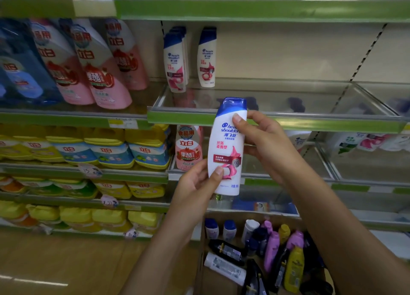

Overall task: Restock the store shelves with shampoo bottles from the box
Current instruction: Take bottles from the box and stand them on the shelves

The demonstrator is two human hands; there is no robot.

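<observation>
Two bare hands hold one white shampoo bottle [226,146] with a blue cap upright in the centre of the frame. The left hand [197,184] grips its lower part, thumb pressed on the label near the base. The right hand [264,144] wraps the upper part from the right, thumb on the label just below the cap. The bottle hangs in front of the green front edge of a clear-walled shelf [310,119], not yet on it.

On that shelf, in the upper middle of the frame, stand matching shelved bottles [177,59]: a left file of at least two, perhaps three, one behind another, and one single bottle to the right.

To place this one well, it likely needs lifting over the front lip, label facing out, set down beside the single bottle.

At lower right, an open cardboard box [205,270] on the floor holds roughly a dozen mixed bottles [261,250]: white, black, pink, yellow; an exact count is unclear
</observation>
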